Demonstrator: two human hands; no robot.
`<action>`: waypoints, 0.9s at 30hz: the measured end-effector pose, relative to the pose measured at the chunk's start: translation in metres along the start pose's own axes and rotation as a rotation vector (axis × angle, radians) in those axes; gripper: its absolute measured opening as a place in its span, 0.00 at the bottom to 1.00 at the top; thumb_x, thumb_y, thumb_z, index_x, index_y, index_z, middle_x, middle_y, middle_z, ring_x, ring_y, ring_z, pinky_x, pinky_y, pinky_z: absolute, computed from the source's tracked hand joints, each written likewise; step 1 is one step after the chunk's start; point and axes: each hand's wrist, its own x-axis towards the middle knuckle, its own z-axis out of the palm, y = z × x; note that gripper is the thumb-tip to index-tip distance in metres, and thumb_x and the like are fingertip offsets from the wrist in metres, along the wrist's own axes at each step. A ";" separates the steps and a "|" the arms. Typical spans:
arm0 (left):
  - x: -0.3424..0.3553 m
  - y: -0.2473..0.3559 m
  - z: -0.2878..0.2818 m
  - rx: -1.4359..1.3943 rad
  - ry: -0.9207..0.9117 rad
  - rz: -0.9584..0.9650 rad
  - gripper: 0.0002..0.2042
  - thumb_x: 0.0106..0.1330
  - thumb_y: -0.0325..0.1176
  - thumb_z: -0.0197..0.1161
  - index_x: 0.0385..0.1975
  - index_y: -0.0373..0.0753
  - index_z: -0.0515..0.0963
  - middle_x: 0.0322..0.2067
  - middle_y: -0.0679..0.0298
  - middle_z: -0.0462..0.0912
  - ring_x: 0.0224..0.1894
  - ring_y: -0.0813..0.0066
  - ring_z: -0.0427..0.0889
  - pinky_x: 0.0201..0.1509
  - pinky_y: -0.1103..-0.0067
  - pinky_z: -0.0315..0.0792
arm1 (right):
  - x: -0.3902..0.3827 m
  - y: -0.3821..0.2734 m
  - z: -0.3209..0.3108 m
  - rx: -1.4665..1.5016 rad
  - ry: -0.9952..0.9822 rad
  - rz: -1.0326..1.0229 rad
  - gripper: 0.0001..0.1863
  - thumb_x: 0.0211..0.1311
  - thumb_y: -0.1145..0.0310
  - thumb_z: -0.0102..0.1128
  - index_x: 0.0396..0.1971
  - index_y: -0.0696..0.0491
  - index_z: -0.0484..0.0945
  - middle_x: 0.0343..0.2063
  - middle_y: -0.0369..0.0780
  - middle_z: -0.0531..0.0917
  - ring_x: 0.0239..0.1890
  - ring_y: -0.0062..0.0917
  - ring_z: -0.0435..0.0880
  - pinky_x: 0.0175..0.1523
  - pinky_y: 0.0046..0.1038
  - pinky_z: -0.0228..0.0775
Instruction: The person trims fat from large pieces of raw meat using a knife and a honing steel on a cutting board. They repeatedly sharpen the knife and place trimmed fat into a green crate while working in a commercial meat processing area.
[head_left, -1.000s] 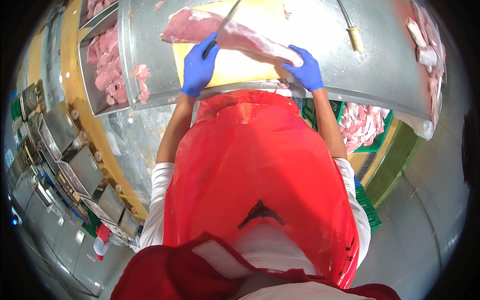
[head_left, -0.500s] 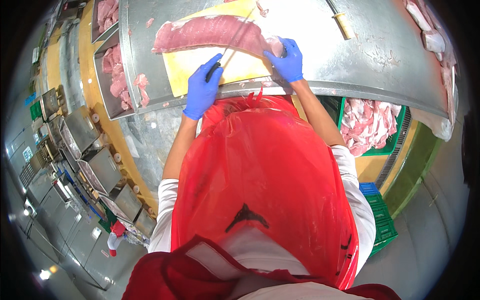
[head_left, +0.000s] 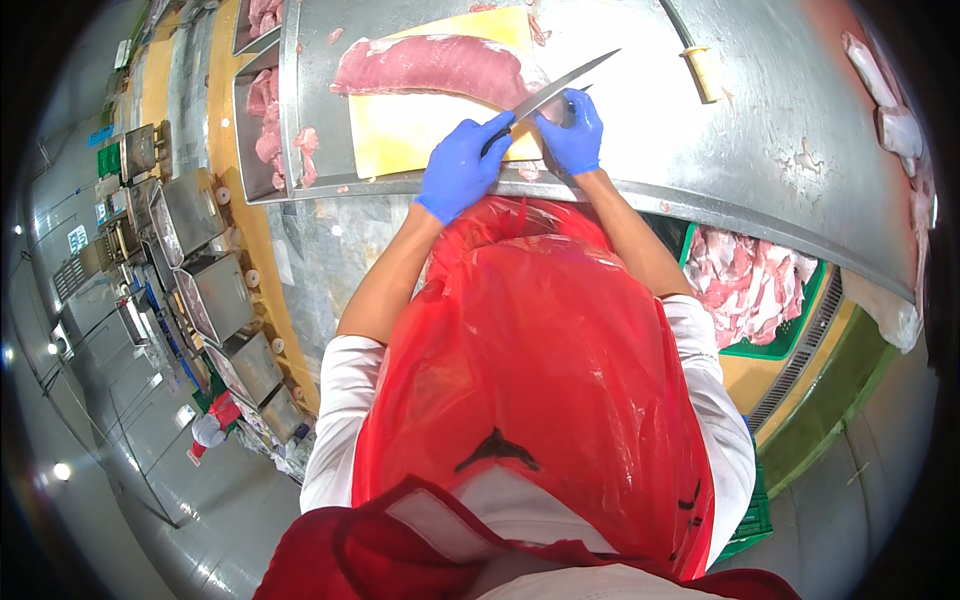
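Observation:
In my blue-gloved left hand (head_left: 460,170) is the black handle of a knife (head_left: 555,90), its long blade angled up to the right across the end of a long pink piece of meat (head_left: 430,70). The meat lies on a yellow cutting board (head_left: 395,140) on the steel worktable (head_left: 770,130). My right hand (head_left: 570,135), also gloved in blue, is curled beside the meat's right end, just below the blade; what its fingers hold is hidden.
Steel trays of meat (head_left: 265,130) stand left, with scraps (head_left: 305,155) beside them. A yellow-handled tool (head_left: 705,75) lies right of the board, more meat (head_left: 885,110) farther right. Below the table is a green crate of trimmings (head_left: 745,290). A person (head_left: 210,430) is far lower left.
Since a second ago the meat has turned more level, its pink face up. My left hand and knife have moved right, the blade now crossing the meat's right end above my right hand.

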 end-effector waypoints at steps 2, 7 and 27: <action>0.006 -0.003 0.002 0.017 0.004 0.029 0.18 0.70 0.37 0.62 0.59 0.44 0.80 0.27 0.55 0.77 0.30 0.60 0.78 0.39 0.68 0.73 | 0.002 -0.001 -0.004 -0.023 -0.045 -0.014 0.28 0.46 0.59 0.81 0.43 0.58 0.81 0.38 0.45 0.84 0.37 0.39 0.86 0.43 0.34 0.79; 0.001 -0.014 -0.009 -0.072 0.039 -0.055 0.18 0.71 0.38 0.61 0.58 0.41 0.80 0.31 0.55 0.81 0.33 0.63 0.81 0.41 0.68 0.74 | 0.006 0.011 -0.013 0.095 -0.206 0.187 0.28 0.52 0.59 0.78 0.47 0.60 0.79 0.41 0.46 0.85 0.39 0.34 0.86 0.45 0.33 0.79; -0.093 -0.200 -0.061 -1.342 0.583 -0.673 0.09 0.77 0.35 0.53 0.49 0.38 0.74 0.21 0.63 0.77 0.17 0.77 0.76 0.17 0.80 0.70 | 0.163 -0.077 0.324 -0.186 -1.021 -0.360 0.33 0.55 0.50 0.70 0.59 0.50 0.77 0.55 0.50 0.80 0.58 0.45 0.79 0.63 0.40 0.72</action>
